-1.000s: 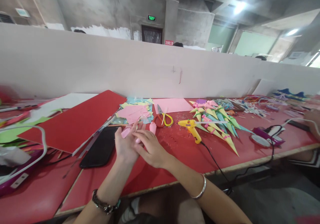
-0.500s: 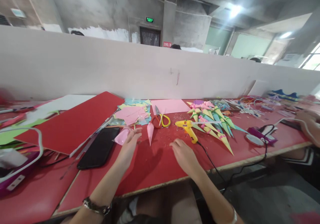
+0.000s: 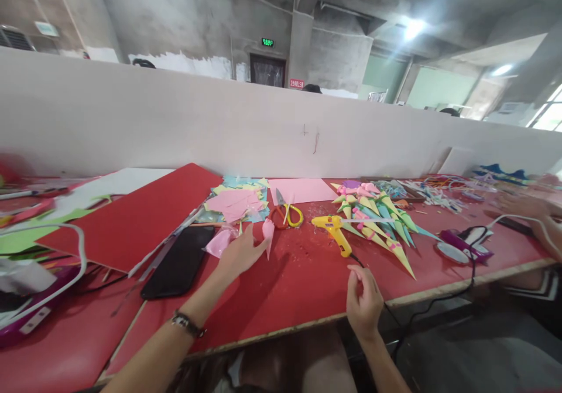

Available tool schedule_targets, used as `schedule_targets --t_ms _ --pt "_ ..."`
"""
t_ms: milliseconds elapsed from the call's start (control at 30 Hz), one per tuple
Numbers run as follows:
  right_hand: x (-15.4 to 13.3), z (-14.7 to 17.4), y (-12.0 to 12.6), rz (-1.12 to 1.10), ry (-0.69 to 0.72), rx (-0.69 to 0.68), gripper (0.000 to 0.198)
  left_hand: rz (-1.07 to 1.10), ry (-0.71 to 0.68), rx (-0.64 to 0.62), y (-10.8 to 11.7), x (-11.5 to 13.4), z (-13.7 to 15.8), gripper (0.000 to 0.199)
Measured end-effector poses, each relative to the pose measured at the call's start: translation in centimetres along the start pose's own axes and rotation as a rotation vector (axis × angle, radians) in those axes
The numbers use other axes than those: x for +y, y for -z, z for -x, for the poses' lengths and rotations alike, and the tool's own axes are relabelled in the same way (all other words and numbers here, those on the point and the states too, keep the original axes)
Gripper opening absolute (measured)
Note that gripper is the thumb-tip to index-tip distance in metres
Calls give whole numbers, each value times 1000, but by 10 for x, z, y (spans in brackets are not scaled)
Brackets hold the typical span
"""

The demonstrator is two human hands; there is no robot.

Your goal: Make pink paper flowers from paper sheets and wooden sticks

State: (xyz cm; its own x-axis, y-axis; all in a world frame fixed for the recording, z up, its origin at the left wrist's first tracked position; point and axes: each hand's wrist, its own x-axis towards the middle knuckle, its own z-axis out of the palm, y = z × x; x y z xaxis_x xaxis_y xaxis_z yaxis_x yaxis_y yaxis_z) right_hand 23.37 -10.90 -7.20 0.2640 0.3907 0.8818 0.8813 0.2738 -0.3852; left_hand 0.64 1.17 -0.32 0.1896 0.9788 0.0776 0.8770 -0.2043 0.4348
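Note:
A pink paper cone (image 3: 269,238) stands point-down against the red table top, in front of scissors (image 3: 287,214) with a red and a yellow handle. My left hand (image 3: 241,254) reaches over the table beside the cone, thumb and fingers apart, the thumb at the cone's edge. Whether it touches cannot be made out. Under its fingertips lies a small clear bag with pink pieces (image 3: 219,242). My right hand (image 3: 364,299) hovers at the table's front edge, fingers loosely curled, with a gap inside the thumb. Just beyond it rests a yellow glue gun (image 3: 334,233), its cord passing behind this hand.
Finished paper cones (image 3: 381,214) in yellow, green and blue are heaped on the right. Pink paper scraps (image 3: 235,202), a black phone (image 3: 179,262) and a red board (image 3: 144,223) lie left. A white partition (image 3: 219,123) stands behind. Another person's hand (image 3: 542,217) is far right.
My left hand has moved right, up to the pink cone. My right hand has shifted right and nearer to me, below the glue gun, its fingers more curled.

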Motion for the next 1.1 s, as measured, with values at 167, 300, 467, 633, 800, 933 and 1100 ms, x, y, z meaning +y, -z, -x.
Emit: schedule_targets --t_ms 167,300,467,633,800,933,1100 --pt "1 2 -2 60 -20 121 13 -150 28 23 -4 26 -13 63" --pt "1 1 -2 58 -8 99 12 -211 12 1 -7 32 -21 68" --pt "0 0 -1 40 -23 107 11 -249 -1 -22 -9 27 -26 63" --pt "0 -3 0 32 -41 76 12 -266 -17 -10 -14 29 -23 51" --pt "0 -4 1 22 -42 61 13 -233 -4 14 -14 29 -19 38" --pt "1 -3 1 16 -22 61 12 -157 -26 22 -8 20 -11 40" --pt "1 -2 1 3 0 74 12 -47 -76 61 -1 4 8 47"
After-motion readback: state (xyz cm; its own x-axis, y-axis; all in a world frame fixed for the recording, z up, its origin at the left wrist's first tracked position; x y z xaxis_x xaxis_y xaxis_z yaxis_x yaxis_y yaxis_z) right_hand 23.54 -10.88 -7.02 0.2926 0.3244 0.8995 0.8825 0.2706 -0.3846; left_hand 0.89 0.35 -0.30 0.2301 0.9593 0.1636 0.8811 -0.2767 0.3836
